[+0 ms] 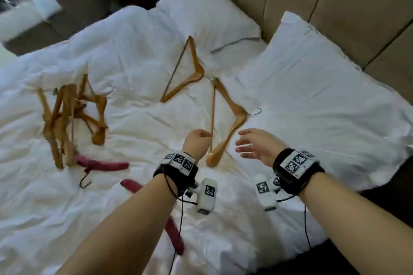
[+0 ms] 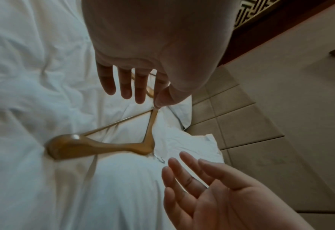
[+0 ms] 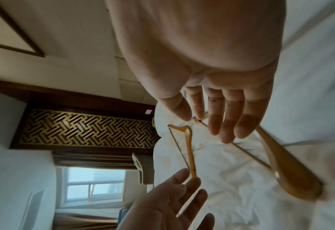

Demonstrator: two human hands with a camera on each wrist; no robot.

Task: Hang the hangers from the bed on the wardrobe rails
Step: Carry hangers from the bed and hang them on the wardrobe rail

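Your left hand (image 1: pixel 197 140) and right hand (image 1: pixel 257 146) hover with relaxed fingers, holding nothing. Between them, a glossy brown wooden hanger (image 1: pixel 225 116) with a metal hook lies flat on the bed (image 1: pixel 134 51).

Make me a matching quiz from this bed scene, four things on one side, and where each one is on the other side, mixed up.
Things:
1. wooden hanger pile
2. maroon hanger
3. nearest wooden hanger
4. right hand

Places or states:
A. lying flat between the two hands
B. heaped far left on the duvet
C. open, holding nothing
D. just below the heap, dark hook toward the camera

Pairs: 1-B, 2-D, 3-A, 4-C
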